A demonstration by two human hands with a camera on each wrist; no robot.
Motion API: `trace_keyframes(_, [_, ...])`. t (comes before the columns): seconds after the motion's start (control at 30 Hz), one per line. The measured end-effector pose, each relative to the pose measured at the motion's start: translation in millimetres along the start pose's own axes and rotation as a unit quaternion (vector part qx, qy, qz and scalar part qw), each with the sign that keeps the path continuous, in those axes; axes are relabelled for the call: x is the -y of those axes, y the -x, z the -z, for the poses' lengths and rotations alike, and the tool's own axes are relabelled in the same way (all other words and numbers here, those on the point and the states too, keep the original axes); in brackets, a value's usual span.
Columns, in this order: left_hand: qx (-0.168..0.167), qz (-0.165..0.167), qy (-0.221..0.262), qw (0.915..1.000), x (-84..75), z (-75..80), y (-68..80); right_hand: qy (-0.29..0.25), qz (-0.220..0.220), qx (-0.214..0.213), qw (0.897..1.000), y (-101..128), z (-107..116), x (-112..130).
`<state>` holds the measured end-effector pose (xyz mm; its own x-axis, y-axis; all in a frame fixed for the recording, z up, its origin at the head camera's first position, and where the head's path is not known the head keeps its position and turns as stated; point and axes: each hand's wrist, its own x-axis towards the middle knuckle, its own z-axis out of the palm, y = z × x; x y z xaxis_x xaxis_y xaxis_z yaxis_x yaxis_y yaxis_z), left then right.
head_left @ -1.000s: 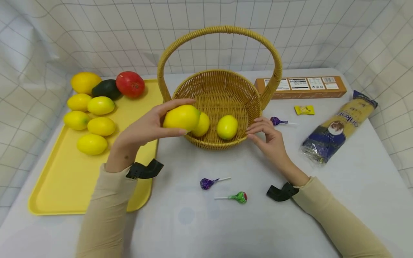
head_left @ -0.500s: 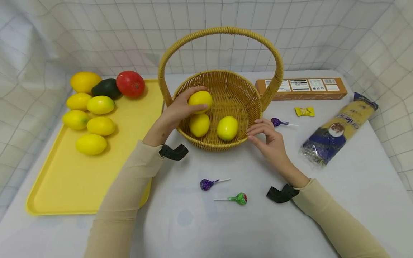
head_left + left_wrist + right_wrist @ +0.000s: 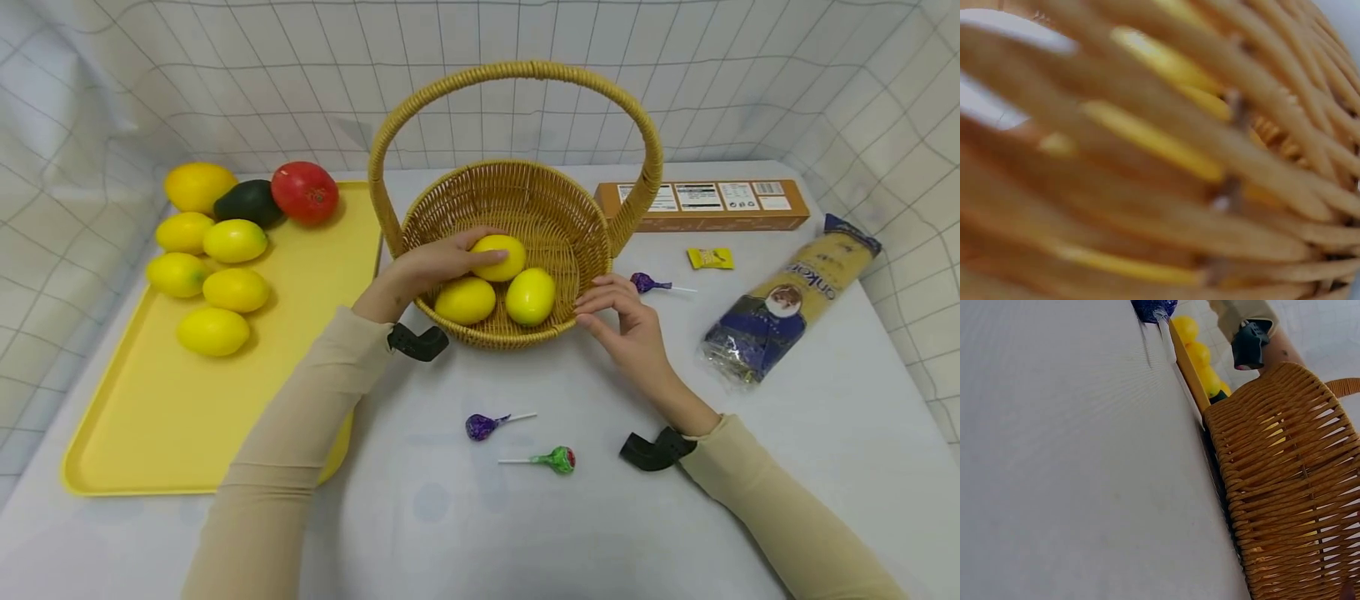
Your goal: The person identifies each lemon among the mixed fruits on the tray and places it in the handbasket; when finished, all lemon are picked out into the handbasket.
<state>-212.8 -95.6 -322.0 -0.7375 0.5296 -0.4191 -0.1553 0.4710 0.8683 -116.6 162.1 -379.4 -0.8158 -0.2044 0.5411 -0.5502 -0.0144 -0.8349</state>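
Note:
In the head view my left hand [image 3: 438, 262] reaches inside the wicker basket [image 3: 517, 337] and grips a yellow lemon [image 3: 504, 257], thumb in front and fingers behind. Two more lemons lie in the basket, one at the left [image 3: 465, 302] and a greener-tipped lemon [image 3: 531, 297] beside it. At the basket's front right rim, my right hand [image 3: 626, 329] pinches the edge between thumb and fingers. Wicker strands [image 3: 1147, 162] fill the left wrist view, yellow showing through the gaps. The basket's outer side [image 3: 1291, 487] stands at the right of the right wrist view.
A yellow tray [image 3: 150, 417] at left carries several lemons [image 3: 213, 332], a dark green avocado [image 3: 247, 204] and a red fruit [image 3: 305, 193]. Lollipops [image 3: 480, 427] lie in front. A long box [image 3: 705, 221], a yellow candy [image 3: 709, 258] and a pasta packet [image 3: 780, 308] are at right.
My left hand has carried the lemon rightward from outside the basket's left rim down into it. The left lemon inside has turned sideways. My right hand stays at the rim.

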Motion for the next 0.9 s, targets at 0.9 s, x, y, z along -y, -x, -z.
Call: trace_keyframes(0.9, [-0.094,-0.265,-0.028,0.9592,26.8,37.4,145.4,-0.012,0.015,-0.002,1.0,1,1,-7])
